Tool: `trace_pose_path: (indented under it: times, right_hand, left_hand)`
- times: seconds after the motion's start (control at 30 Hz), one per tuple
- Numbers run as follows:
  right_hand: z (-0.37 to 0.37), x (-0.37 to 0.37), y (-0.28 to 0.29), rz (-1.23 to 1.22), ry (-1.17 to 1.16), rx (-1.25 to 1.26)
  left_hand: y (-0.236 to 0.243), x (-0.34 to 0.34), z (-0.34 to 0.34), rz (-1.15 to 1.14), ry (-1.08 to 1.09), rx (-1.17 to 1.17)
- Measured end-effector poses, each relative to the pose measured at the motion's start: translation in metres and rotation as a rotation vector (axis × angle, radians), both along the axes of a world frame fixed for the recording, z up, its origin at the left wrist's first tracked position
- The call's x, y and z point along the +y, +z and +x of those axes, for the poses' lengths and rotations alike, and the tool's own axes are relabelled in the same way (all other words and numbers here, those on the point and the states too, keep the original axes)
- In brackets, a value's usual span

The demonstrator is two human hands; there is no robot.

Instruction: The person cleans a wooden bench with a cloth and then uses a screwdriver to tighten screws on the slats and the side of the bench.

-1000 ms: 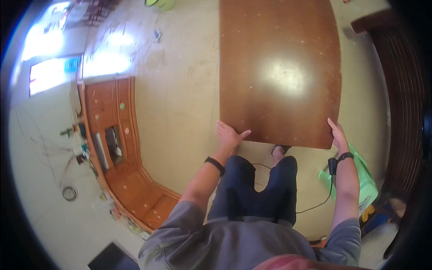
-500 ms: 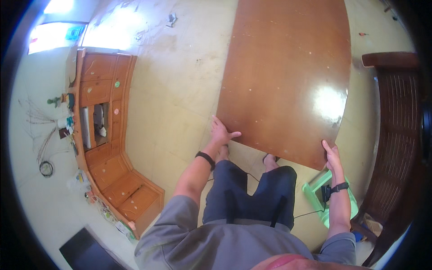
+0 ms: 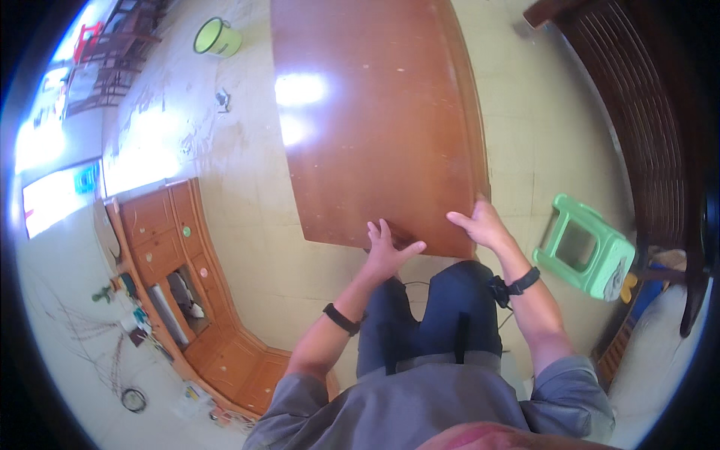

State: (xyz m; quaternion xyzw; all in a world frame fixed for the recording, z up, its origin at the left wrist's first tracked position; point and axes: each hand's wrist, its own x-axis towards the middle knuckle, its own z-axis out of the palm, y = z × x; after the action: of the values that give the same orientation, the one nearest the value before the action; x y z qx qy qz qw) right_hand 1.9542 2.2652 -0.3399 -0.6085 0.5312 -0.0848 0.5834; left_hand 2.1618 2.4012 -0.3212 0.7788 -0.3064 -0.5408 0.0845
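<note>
Brown table: upper middle of the view, running away from the person's knees; its near edge lies just beyond them and its far end is cut off by the upper border.
Done so far: the person is at the near end, with both hands up to the table.
Left over: handling seems unfinished, since both hands are at the table; how much remains cannot be told.
Left hand: at the near edge, grip open, fingers spread and thumb stretched to the side; firm contact cannot be told.
Right hand: at the near right corner, grip apparently closed on the table, thumb on top and fingers over the side; the fingers' undersides are hidden.
Table count: one.
Hand count: two, both the person's own.
Dark wristbands: two, one on each wrist; a small black device sits beside the right one.
Green stool: one, to the right, apart from the table.
Dark slatted bench: one, along the right side.
Orange-brown cabinet: one, along the left.
Yellow-green bucket: one, on the floor left of the table.
Grey object: one, below the bucket in the view; its kind is unclear.
Chairs: several at upper left, too blurred to count.
</note>
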Motion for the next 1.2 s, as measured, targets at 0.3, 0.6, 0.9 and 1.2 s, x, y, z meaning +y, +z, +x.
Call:
trace_pose_path:
  times: [0.3, 0.6, 0.9, 1.2]
  right_hand:
    - [0.113, 0.042, 0.046, 0.015, 0.148, 0.101]
    - [0.226, 0.106, 0.033, -0.048, 0.164, -0.421]
    - [0.272, 0.166, -0.004, -0.421, 0.068, -0.238]
    - [0.234, 0.149, 0.005, -0.263, 0.109, 0.119]
  left_hand:
    - [0.017, 0.014, 0.069, -0.064, 0.305, 0.149]
    - [0.052, -0.029, 0.115, -0.198, 0.298, -0.055]
    - [0.027, -0.003, 0.150, -0.072, 0.125, -0.616]
    - [-0.005, 0.009, 0.113, -0.145, 0.438, -0.384]
